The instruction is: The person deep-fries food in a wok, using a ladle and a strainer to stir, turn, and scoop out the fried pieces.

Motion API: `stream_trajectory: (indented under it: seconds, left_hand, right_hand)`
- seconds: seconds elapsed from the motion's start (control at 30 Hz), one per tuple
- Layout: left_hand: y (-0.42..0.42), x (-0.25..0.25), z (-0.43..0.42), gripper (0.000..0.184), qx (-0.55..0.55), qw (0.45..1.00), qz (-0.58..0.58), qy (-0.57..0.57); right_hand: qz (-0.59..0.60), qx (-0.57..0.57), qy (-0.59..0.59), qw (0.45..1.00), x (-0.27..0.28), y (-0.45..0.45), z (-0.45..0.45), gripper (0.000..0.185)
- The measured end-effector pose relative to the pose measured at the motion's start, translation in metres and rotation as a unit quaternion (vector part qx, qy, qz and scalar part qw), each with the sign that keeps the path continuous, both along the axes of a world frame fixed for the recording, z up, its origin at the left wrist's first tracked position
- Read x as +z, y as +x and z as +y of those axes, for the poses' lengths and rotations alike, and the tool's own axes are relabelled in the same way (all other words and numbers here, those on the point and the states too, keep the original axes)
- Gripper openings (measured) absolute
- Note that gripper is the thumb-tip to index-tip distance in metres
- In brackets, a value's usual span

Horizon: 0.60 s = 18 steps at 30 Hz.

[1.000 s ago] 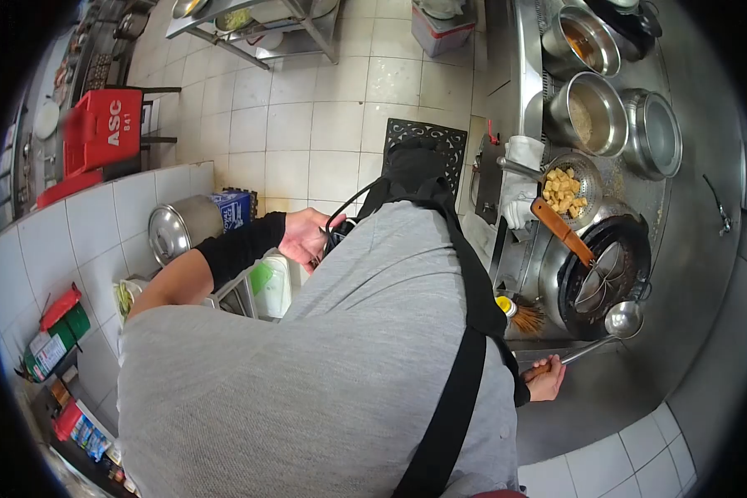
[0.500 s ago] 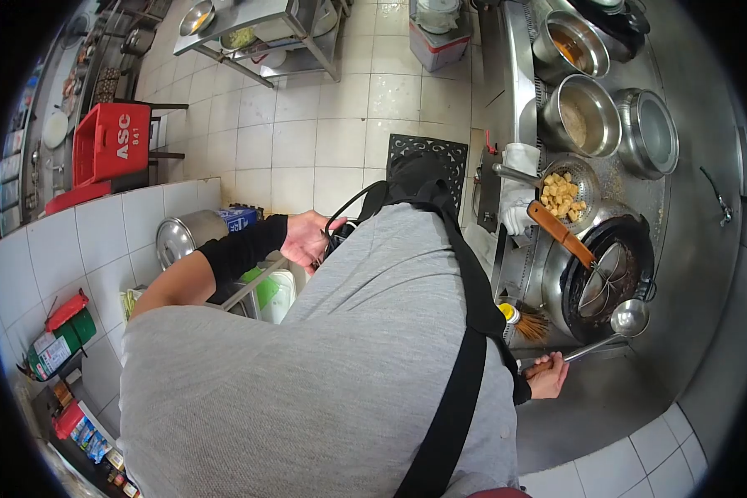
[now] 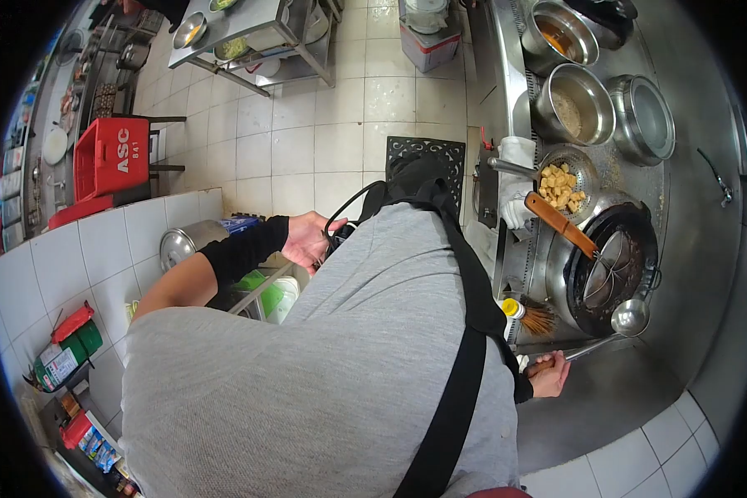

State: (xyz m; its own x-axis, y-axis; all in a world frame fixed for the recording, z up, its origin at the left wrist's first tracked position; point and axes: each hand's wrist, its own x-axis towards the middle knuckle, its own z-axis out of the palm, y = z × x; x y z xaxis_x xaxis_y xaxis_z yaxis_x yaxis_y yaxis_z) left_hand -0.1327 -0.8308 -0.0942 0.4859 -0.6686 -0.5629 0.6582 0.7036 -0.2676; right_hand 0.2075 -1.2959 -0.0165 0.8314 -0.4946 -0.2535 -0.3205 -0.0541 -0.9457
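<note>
My right hand (image 3: 548, 374) is closed around the handle of a metal ladle (image 3: 630, 318). The ladle's bowl sits at the near edge of a dark wok (image 3: 569, 286) on the range. Across the wok lies a wire skimmer (image 3: 610, 270) with a wooden handle. Beside my waist, my left hand (image 3: 305, 241) curls at a small dark object with a black cable (image 3: 353, 203); my body partly hides its fingers. Beyond the wok, a perforated strainer (image 3: 585, 170) holds pale yellow cubes (image 3: 561, 187). A bristle brush (image 3: 537, 318) and a yellow-capped bottle (image 3: 511, 308) stand close to the wok.
Several metal pots, including one with pale contents (image 3: 579, 104), line the range. A white cloth (image 3: 516, 153) hangs over its front edge. To the left are a tiled low wall (image 3: 100, 241) and a red crate (image 3: 112, 158). A steel table (image 3: 241, 33) stands ahead.
The view has shifted slightly. Another person's dark sleeve and hand now show at the top left. My hands keep nearly the same positions, and the ladle stays at the wok's edge.
</note>
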Motion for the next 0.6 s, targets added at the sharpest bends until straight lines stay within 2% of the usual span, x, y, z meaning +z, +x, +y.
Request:
stream_trajectory:
  seconds: [0.03, 0.13, 0.23, 0.33, 0.6]
  left_hand:
    - [0.002, 0.005, -0.001, 0.082, 0.002, 1.0, 0.006, 0.016]
    - [-0.009, -0.023, 0.002, 0.078, 0.015, 0.999, -0.015, -0.042]
    - [-0.003, -0.014, 0.0, 0.077, 0.028, 0.999, -0.006, -0.035]
    - [-0.004, -0.02, 0.001, 0.076, 0.023, 0.999, 0.001, -0.042]
    - [0.009, 0.0, 0.002, 0.068, 0.011, 0.999, 0.008, 0.029]
  right_hand:
    - [-0.001, -0.001, -0.001, 1.0, 0.0, 0.0, 0.0, 0.022]
    - [0.006, -0.009, 0.009, 1.0, 0.0, 0.001, -0.002, 0.028]
    - [-0.001, -0.029, -0.016, 0.999, 0.0, 0.0, 0.004, 0.036]
    - [-0.004, -0.025, 0.012, 1.0, -0.004, 0.0, -0.002, 0.042]
    - [0.001, -0.031, 0.005, 0.999, -0.008, -0.001, -0.003, 0.035]
